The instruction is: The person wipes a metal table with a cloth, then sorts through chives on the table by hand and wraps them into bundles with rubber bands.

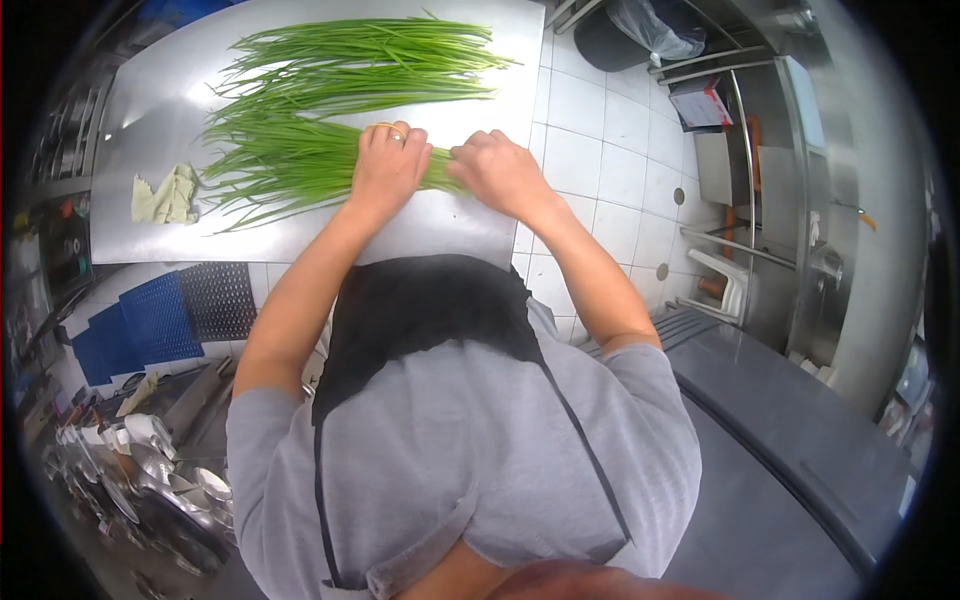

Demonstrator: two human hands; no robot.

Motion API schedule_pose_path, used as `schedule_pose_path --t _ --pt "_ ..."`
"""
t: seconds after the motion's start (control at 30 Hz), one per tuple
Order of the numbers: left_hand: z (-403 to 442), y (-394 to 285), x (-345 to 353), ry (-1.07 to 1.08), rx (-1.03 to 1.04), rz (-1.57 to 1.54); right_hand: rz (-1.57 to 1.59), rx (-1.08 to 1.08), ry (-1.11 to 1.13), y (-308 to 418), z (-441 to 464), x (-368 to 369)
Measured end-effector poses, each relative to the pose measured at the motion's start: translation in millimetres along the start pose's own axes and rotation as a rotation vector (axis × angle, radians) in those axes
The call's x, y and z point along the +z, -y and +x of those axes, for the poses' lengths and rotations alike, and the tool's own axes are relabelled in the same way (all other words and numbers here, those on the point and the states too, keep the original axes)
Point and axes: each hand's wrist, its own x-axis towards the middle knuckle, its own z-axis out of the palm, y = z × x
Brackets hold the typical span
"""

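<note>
Long green garlic chives lie in several bunches on a steel table (430, 232). My left hand (388, 168) is closed over the nearest bunch (285, 160), close to its stem ends. A ring and what looks like a thin yellow band show on that hand. Just to the right, my right hand (495, 172) is closed at the pale stem ends of the same bunch, its fingertips partly hidden. Farther back, a middle bunch (350, 92) and a far bunch (360, 42) lie side by side, their leafy tips pointing left.
A crumpled pale cloth (165, 197) sits at the table's left. Beyond the right edge are floor tiles, a black bin (605, 38) and a steel rack (745, 150). Blue mats (160, 315) and metal kitchenware (165, 480) are at left, a grey counter (790, 430) at lower right.
</note>
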Motion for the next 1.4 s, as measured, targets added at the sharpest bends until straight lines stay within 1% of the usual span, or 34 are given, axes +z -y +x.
schedule_pose_path --t 0.07,0.17,0.27,0.3,0.4,0.6,0.8,0.9,1.0,1.1,1.2,1.3,1.4 --pt "-0.4 1.9 0.5 -0.013 0.014 -0.033 0.048 0.097 0.022 -8.2 14.0 -10.7" --pt "-1.4 2.5 0.8 -0.030 0.025 -0.056 -0.121 0.049 -0.334 -29.3 43.9 0.1" --pt "0.3 4.9 1.8 -0.044 0.035 -0.063 -0.263 0.060 -0.325 -51.3 62.0 12.5" --pt "0.4 5.0 0.5 -0.045 0.037 -0.067 -0.262 0.058 -0.302 -48.5 63.7 9.1" --pt "2.5 5.6 -3.5 -0.046 0.068 -0.080 -0.048 0.146 -0.205 -38.7 62.2 -0.1" --pt "3.3 6.6 -2.9 -0.044 0.060 -0.097 -0.154 -0.051 -0.323 -51.0 60.8 6.8" --pt "0.8 4.5 -3.9 -0.069 0.028 -0.136 -0.037 0.044 -0.154 -33.7 51.5 2.4" --pt "1.7 4.3 -4.8 -0.077 0.044 -0.132 -0.123 -0.005 -0.262 -41.3 49.6 10.6" --pt "0.7 5.9 -5.3 -0.060 0.032 -0.166 -0.152 -0.002 -0.159 -30.0 42.5 13.0" --pt "2.4 1.3 -6.5 -0.064 -0.023 -0.136 -0.083 0.054 -0.042 -14.8 36.5 11.2" --pt "7.2 -3.5 -12.3 -0.051 -0.051 -0.124 0.124 0.096 0.048 -21.9 36.3 4.0" --pt "3.4 1.6 -6.6 -0.017 -0.045 -0.136 0.271 0.248 0.099 -22.2 33.8 -5.6" --pt "-0.1 1.3 -2.8 -0.026 -0.047 -0.083 0.164 0.242 -0.051 -28.2 30.4 -9.3"
